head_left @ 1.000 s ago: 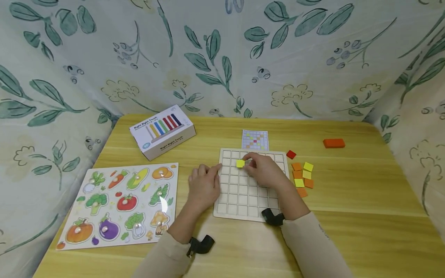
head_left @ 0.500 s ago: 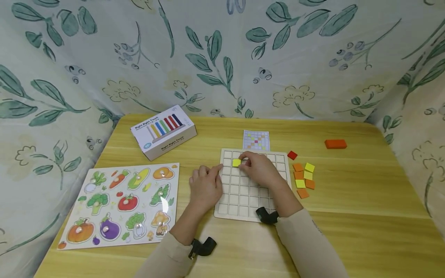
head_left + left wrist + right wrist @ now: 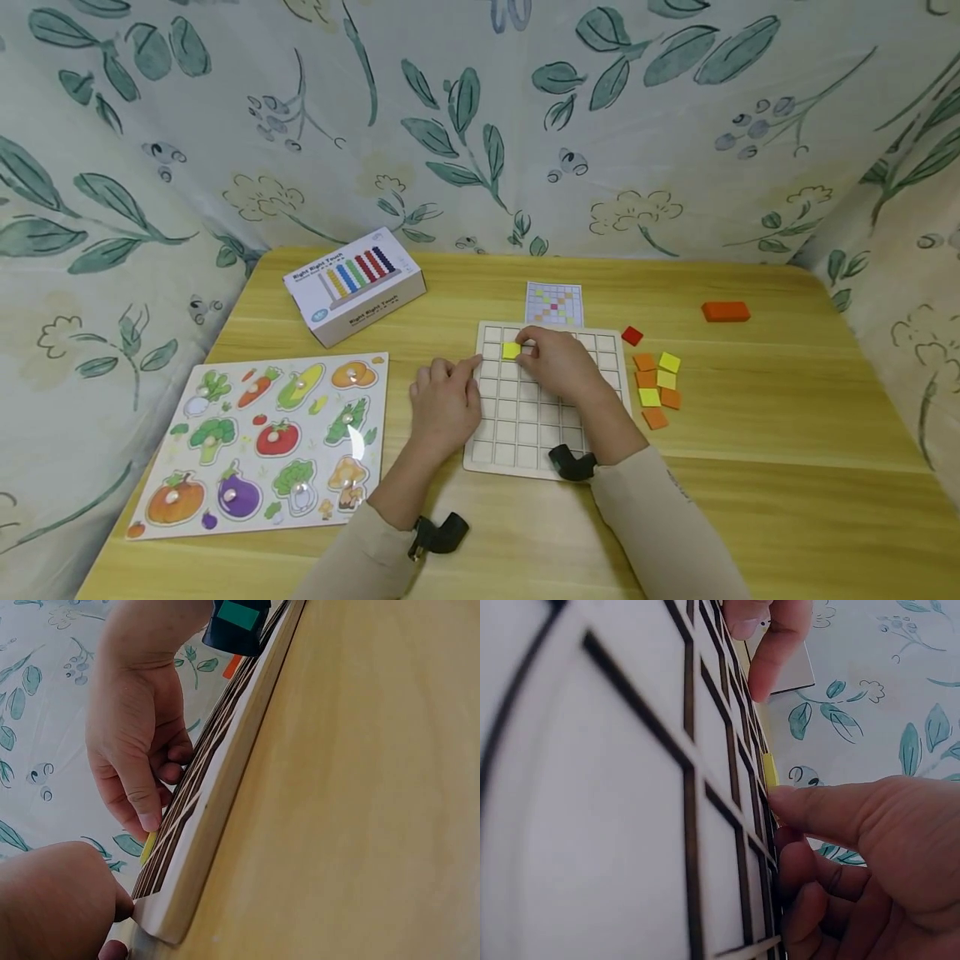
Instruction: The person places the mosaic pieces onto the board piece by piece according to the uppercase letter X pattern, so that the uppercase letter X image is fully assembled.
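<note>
The right hand [image 3: 558,365] pinches a yellow tile [image 3: 511,351] over a cell near the grid board's [image 3: 525,433] far left corner. The left hand [image 3: 444,400], fingers relaxed, steadies the board's edge. Best to lower the tile flat, square with the cell.

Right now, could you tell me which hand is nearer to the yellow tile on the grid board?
Right. The right hand touches the yellow tile; the left hand rests at the grid board's left edge.

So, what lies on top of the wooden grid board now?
On the grid board lies one yellow tile, touched by the right hand. That hand covers several cells, so their contents cannot be seen. The left hand touches the board's left edge.
</note>
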`<control>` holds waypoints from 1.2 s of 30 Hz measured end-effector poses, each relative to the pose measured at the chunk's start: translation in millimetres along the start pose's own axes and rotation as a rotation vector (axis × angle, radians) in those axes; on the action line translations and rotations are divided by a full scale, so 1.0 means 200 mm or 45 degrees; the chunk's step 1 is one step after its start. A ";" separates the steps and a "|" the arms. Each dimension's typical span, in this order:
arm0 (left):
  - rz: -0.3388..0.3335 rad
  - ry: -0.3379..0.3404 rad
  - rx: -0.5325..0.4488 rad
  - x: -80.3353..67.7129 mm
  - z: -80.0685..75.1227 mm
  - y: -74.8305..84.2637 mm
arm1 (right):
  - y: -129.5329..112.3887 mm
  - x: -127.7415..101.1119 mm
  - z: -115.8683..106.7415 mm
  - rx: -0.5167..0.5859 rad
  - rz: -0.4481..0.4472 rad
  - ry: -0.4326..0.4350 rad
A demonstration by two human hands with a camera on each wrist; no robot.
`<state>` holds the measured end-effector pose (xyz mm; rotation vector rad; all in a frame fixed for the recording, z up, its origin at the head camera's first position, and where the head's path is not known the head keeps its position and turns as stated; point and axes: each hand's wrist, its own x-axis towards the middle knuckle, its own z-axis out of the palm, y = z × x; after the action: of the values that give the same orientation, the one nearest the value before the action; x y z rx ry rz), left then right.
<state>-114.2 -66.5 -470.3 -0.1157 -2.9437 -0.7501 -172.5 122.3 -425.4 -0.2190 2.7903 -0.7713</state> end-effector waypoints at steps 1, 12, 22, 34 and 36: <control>0.000 0.001 -0.001 0.00 0.00 0.00 | 0.00 0.00 0.00 0.001 0.003 -0.002; 0.002 0.001 0.001 0.00 0.00 0.00 | -0.01 0.00 0.00 0.004 -0.002 -0.012; 0.003 0.008 -0.001 0.00 0.00 -0.01 | 0.04 -0.05 -0.05 0.143 0.006 -0.033; 0.005 0.019 -0.017 -0.01 0.00 -0.01 | 0.28 -0.16 -0.25 0.196 0.197 -0.001; 0.003 0.020 -0.017 -0.01 0.01 -0.01 | 0.35 -0.19 -0.29 0.190 0.217 0.004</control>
<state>-111.8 -67.5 -472.9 -0.1142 -2.9238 -0.7674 -157.7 216.6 -406.3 0.0468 2.6945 -0.9317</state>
